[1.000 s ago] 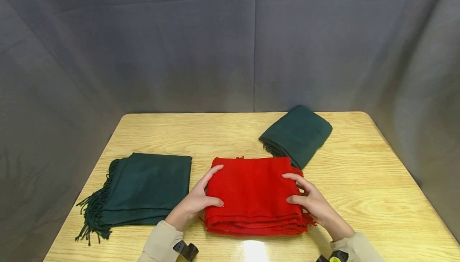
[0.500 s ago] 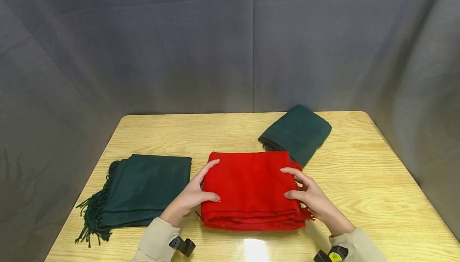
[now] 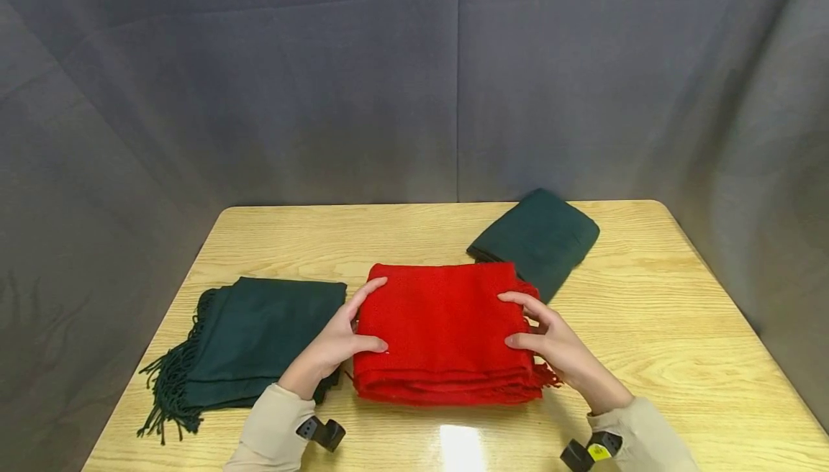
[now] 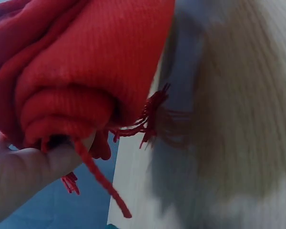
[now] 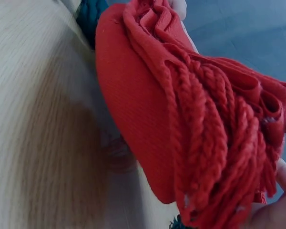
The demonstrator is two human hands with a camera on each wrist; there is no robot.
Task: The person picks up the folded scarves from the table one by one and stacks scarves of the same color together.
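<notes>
A red fringed scarf [image 3: 443, 321], folded into a thick rectangle, is held between both hands in the head view. My left hand [image 3: 337, 339] grips its left side, thumb and a finger on the top face. On the opposite side my right hand [image 3: 560, 346] holds it the same way. Both wrist views show the scarf raised off the wood, its shadow falling below. Red tassels [image 5: 209, 138] hang thickly from the right end, and a loose red strand [image 4: 102, 179] dangles by the left hand. Fingers underneath are mostly hidden.
A folded dark green scarf [image 3: 268, 335] with fringe lies on the table's left, close to the left forearm. Another folded dark green scarf [image 3: 544, 234] lies at the back right, partly behind the red one. Grey cloth [image 3: 324, 98] hangs around the wooden table [image 3: 311, 234].
Both hands have moved the red scarf up the view and slightly left, keeping their hold. Its near edge is farther from the table's front. The green scarves have stayed put.
</notes>
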